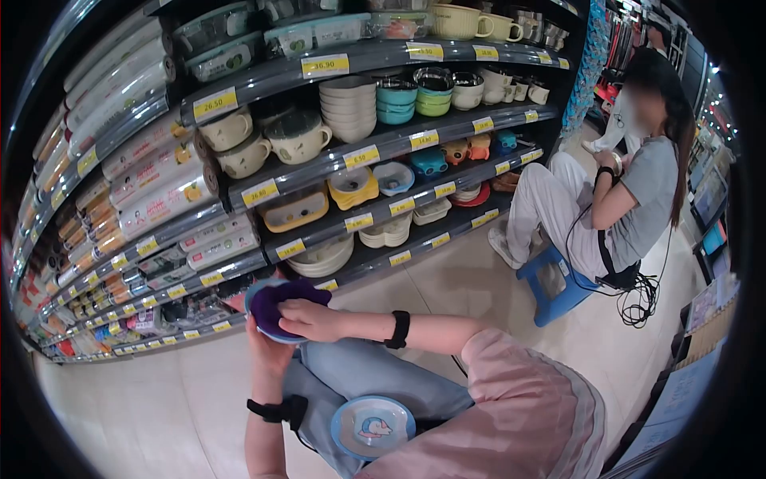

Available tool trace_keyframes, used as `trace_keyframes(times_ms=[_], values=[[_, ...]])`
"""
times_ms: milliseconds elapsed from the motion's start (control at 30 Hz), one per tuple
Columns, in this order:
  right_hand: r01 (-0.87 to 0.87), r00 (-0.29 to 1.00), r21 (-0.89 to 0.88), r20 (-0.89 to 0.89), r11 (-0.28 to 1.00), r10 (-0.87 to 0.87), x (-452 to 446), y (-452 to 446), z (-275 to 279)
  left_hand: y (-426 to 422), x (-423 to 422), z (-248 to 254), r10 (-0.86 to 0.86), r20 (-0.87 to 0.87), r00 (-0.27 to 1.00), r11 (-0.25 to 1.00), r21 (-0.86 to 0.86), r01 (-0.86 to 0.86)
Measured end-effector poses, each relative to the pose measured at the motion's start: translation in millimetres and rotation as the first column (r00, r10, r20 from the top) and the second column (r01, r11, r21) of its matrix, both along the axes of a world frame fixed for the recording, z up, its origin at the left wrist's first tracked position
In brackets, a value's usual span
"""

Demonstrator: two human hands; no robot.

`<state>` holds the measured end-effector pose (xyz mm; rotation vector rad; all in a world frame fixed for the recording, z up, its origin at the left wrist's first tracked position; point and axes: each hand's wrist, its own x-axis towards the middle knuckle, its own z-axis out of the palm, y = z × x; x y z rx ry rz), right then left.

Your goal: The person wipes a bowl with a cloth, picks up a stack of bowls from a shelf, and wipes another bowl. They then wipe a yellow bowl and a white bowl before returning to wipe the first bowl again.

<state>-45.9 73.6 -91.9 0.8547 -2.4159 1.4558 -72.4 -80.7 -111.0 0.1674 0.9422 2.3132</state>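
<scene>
- Purple cloth lies against the dish, held up before the shelves
- Right hand presses the cloth, fingers bunched on it
- Left hand holds the dish from beneath, fingers partly hidden
- Blue-rimmed plate rests on the lap

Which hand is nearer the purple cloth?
Right. The right hand is directly on the purple cloth; the left hand is just below, holding the dish that the cloth lies against.
</scene>
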Motion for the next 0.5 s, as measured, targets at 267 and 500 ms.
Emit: trace_keyframes(times_ms=[267,500], values=[[-0.306,0.947,0.255,0.178,0.917,0.266,-17.7,22.6,-13.3,0.2,-6.0,-20.7,-0.177,0.126,0.976,0.98,0.111,0.163],[-0.192,0.981,0.673,0.159,0.714,0.113,-31.2,5.0,16.1,-5.2,-11.3,-26.4,-0.195,0.093,0.976,0.977,0.111,0.184]])
